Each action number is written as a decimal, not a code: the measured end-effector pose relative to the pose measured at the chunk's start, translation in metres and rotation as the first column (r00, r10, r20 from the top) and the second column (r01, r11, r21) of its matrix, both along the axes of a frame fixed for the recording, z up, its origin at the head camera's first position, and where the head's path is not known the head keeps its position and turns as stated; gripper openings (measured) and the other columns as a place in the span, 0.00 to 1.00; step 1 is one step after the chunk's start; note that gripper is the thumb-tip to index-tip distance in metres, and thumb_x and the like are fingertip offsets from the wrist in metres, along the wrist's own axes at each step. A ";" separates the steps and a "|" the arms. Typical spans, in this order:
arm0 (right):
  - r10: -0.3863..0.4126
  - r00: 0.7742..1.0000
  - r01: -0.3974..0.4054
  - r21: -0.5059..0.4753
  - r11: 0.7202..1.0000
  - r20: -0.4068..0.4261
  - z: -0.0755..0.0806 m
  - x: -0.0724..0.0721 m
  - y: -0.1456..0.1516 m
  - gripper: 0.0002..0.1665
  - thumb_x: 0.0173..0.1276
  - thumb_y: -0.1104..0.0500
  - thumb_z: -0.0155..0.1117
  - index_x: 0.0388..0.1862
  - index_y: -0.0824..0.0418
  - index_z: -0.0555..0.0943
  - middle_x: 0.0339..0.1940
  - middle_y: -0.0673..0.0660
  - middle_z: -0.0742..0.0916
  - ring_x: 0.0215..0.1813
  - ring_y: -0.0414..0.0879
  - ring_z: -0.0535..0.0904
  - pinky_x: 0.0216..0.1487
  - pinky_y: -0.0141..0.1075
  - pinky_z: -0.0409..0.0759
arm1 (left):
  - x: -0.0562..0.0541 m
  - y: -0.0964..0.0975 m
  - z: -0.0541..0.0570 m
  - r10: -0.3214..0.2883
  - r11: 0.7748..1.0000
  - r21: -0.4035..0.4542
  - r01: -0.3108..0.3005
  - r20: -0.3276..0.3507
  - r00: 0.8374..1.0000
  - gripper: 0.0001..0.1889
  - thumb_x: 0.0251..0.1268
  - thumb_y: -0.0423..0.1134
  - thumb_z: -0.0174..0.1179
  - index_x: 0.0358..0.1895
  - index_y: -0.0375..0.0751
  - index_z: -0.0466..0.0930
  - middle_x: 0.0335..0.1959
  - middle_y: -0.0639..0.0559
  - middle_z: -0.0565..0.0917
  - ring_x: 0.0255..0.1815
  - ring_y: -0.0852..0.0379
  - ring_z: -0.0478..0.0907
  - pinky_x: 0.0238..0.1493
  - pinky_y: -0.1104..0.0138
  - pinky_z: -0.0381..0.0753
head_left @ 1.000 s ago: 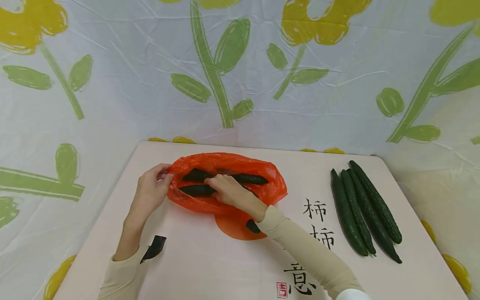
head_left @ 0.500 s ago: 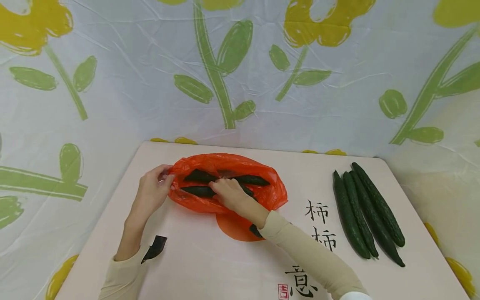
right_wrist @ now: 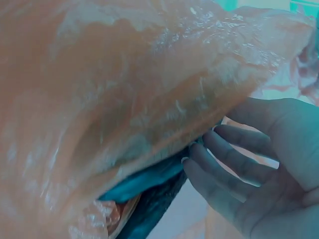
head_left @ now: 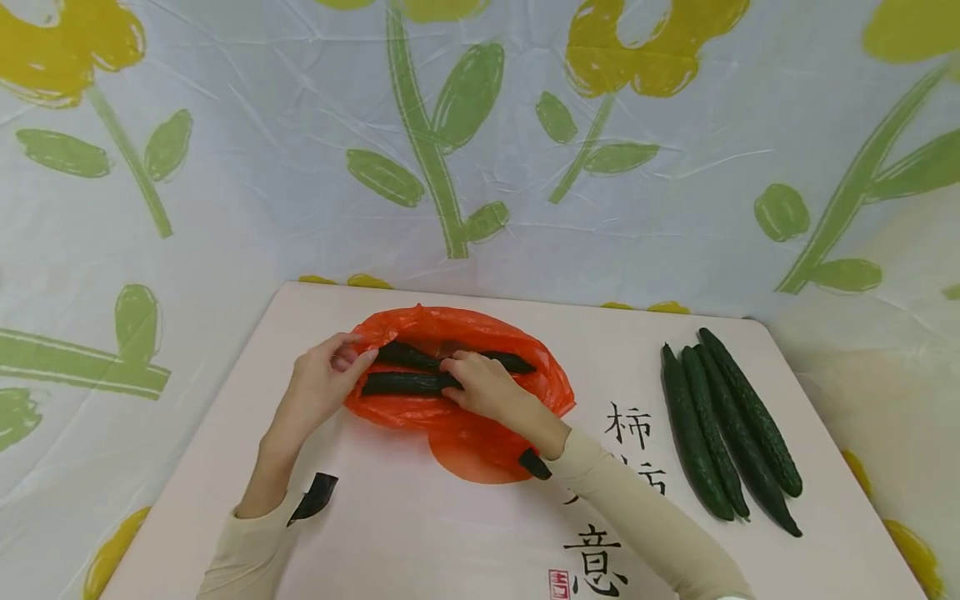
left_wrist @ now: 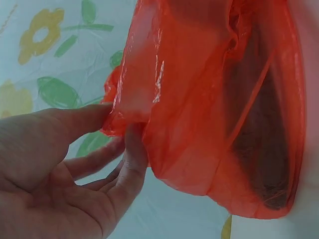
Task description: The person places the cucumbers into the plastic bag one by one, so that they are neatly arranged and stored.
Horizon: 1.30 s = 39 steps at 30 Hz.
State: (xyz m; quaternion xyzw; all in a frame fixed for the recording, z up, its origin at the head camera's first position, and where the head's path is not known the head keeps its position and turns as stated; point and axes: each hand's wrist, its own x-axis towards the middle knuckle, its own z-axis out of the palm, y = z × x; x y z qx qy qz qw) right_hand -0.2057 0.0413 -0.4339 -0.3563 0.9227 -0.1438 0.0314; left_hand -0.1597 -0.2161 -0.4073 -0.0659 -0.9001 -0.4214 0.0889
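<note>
A red plastic bag (head_left: 536, 342) lies with its mouth spread wide, and cucumbers show inside. My left hand (head_left: 322, 379) pinches the bag's left rim between thumb and fingers; the left wrist view shows the thin film (left_wrist: 134, 104) in that pinch. Inside the bag's mouth, my right hand (head_left: 491, 387) has its thumb and fingers around the right end of the front cucumber (head_left: 405, 383). Behind it lies another cucumber (head_left: 408, 356), and a dark tip (head_left: 517, 362) shows past the right hand. In the right wrist view, bag film partly hides the cucumber (right_wrist: 144, 181).
Several loose cucumbers (head_left: 727, 425) lie side by side on the right of the pale table (head_left: 390, 533). Black straps (head_left: 313, 498) sit at both wrists. A flower-printed sheet (head_left: 300, 167) rises behind and beside the table.
My right hand has shifted slightly right, and more of the front cucumber shows. My left hand has moved a little right with the bag's left rim.
</note>
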 end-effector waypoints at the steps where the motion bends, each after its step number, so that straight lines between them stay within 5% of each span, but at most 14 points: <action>1: 0.001 1.000 -0.001 -0.012 1.000 0.006 0.001 0.001 0.002 0.18 0.71 0.57 0.71 0.57 0.62 0.84 0.52 0.57 0.85 0.51 0.51 0.83 0.51 0.45 0.85 | 0.000 0.000 -0.001 -0.007 1.000 -0.004 0.007 0.001 1.000 0.18 0.73 0.43 0.65 0.56 0.33 0.81 0.35 0.44 0.83 0.36 0.50 0.81 0.34 0.70 0.79; 12: -0.006 1.000 0.007 -0.113 0.994 0.010 0.009 0.008 0.033 0.18 0.70 0.60 0.72 0.55 0.65 0.84 0.49 0.57 0.86 0.49 0.51 0.83 0.51 0.42 0.84 | -0.001 0.006 -0.004 -0.017 0.999 -0.028 0.017 -0.018 1.000 0.21 0.72 0.47 0.66 0.59 0.39 0.80 0.37 0.43 0.84 0.35 0.49 0.81 0.37 0.62 0.82; 22: -0.012 1.000 0.007 -0.155 0.988 -0.027 0.017 0.013 0.060 0.17 0.69 0.61 0.73 0.53 0.67 0.84 0.46 0.59 0.87 0.47 0.52 0.84 0.49 0.43 0.84 | -0.005 0.009 -0.006 0.004 0.999 -0.034 -0.005 -0.026 1.000 0.20 0.71 0.50 0.67 0.50 0.35 0.83 0.38 0.42 0.84 0.38 0.48 0.81 0.42 0.60 0.81; 30: -0.009 1.000 0.008 -0.112 0.994 -0.013 0.019 0.022 0.078 0.18 0.68 0.61 0.73 0.53 0.67 0.85 0.45 0.60 0.87 0.44 0.50 0.83 0.45 0.39 0.85 | -0.006 0.011 -0.007 0.056 0.997 -0.054 -0.061 -0.088 0.995 0.15 0.71 0.41 0.67 0.46 0.28 0.83 0.36 0.39 0.82 0.37 0.46 0.78 0.39 0.63 0.77; 39: 0.104 0.994 -0.103 -0.019 0.994 0.029 0.022 0.039 0.104 0.21 0.67 0.54 0.75 0.54 0.65 0.86 0.49 0.59 0.88 0.50 0.52 0.83 0.52 0.44 0.85 | -0.007 0.006 -0.010 0.077 0.996 -0.043 -0.081 -0.088 0.993 0.13 0.70 0.36 0.67 0.46 0.27 0.83 0.36 0.38 0.83 0.37 0.45 0.78 0.39 0.67 0.77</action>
